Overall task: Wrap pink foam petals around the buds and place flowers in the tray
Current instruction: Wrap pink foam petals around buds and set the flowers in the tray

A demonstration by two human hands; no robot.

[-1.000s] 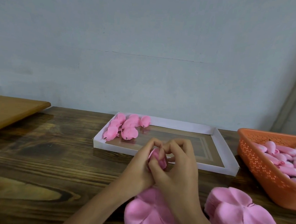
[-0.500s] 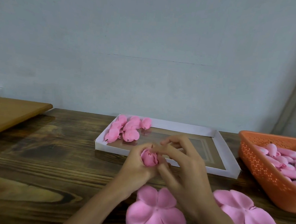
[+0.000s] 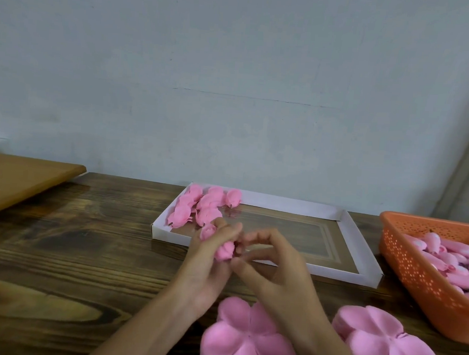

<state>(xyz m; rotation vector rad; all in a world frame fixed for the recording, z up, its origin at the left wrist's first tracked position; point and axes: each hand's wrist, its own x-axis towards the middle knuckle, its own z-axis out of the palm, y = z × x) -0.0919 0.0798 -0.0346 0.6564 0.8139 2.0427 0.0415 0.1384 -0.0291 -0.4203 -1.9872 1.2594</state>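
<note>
Just in front of the tray's (image 3: 169, 235) near white wall, the left hand (image 3: 208, 269) grips a rolled pink flower (image 3: 224, 252), with foam showing on both sides of its curled fingers. The right hand (image 3: 277, 270) arches beside it, thumb and fingertips reaching the flower's right side; motion blur means I cannot tell whether they pinch it. Both hands sit above the desk (image 3: 72, 249), where dark wood grain runs leftward to a tan board (image 3: 16, 183) whose corner overhangs the far left edge. Finished flowers (image 3: 204, 205) crowd the tray's far left corner, and its brown floor shows across the middle and right. Two stacks of flat petals (image 3: 248, 340) lie at the near edge, one under the forearms, the other (image 3: 382, 348) just beside the orange basket (image 3: 414, 273). That basket, with buds (image 3: 456, 256) in it, stands close to the tray's right wall, a narrow strip of desk between them
</note>
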